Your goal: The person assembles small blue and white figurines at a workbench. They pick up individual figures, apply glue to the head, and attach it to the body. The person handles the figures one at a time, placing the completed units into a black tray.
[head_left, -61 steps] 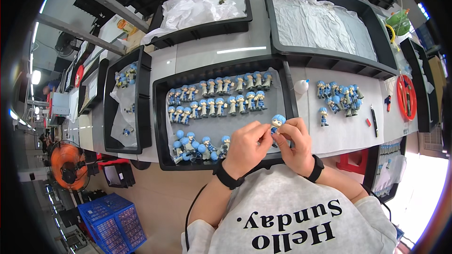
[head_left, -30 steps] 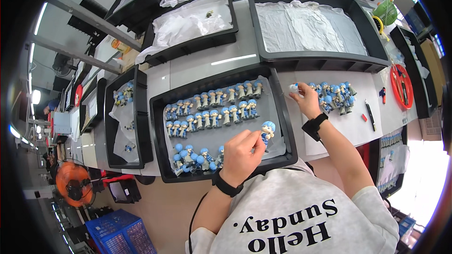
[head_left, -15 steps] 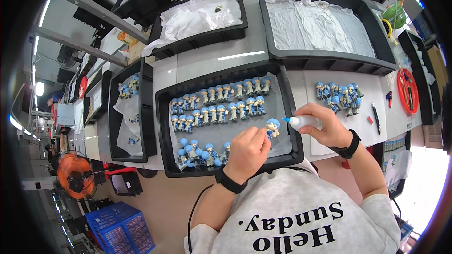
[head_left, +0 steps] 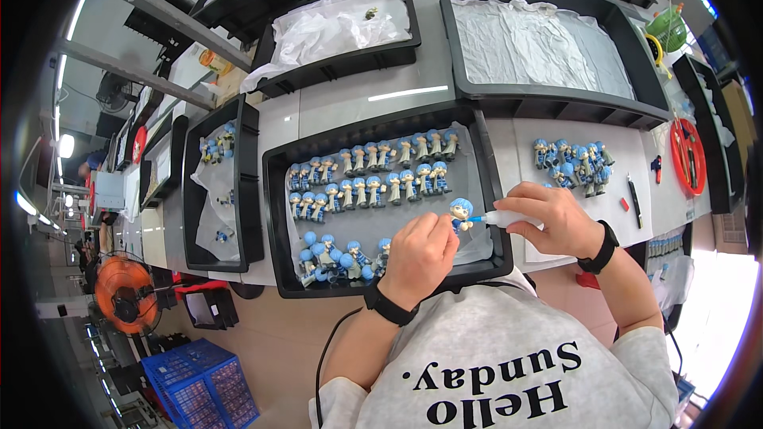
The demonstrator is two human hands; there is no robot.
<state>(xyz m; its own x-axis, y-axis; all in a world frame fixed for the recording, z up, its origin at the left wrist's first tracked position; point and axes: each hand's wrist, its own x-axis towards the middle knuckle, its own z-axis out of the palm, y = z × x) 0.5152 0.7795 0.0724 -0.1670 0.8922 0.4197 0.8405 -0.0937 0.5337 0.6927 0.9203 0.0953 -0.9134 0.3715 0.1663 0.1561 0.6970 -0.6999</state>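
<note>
Between the fingers of my left hand [head_left: 419, 258] is a small blue-haired figurine [head_left: 460, 211], held upright above the front right part of a black tray [head_left: 274, 226]. My right hand [head_left: 552, 218] grips a white squeeze bottle [head_left: 505, 219] with a blue nozzle. The nozzle tip points left and meets the figurine's side, or comes very close; I cannot tell if it touches. Inside the tray, on a pale liner, finished-looking rows of similar figurines [head_left: 373, 191] lie at the back, and a looser heap of figurines [head_left: 334, 258] lies at the front left.
More figurines [head_left: 576, 163] lie on a white sheet to the right, beside a black pen [head_left: 635, 200] and a red block [head_left: 625, 204]. Large lined trays [head_left: 556, 97] stand behind. A narrow tray [head_left: 253, 191] is at left, a red round holder [head_left: 687, 157] at far right.
My right hand has tilted and brought the bottle down and left, so its nozzle is now at the figurine. My left hand and the figurine have stayed nearly still.
</note>
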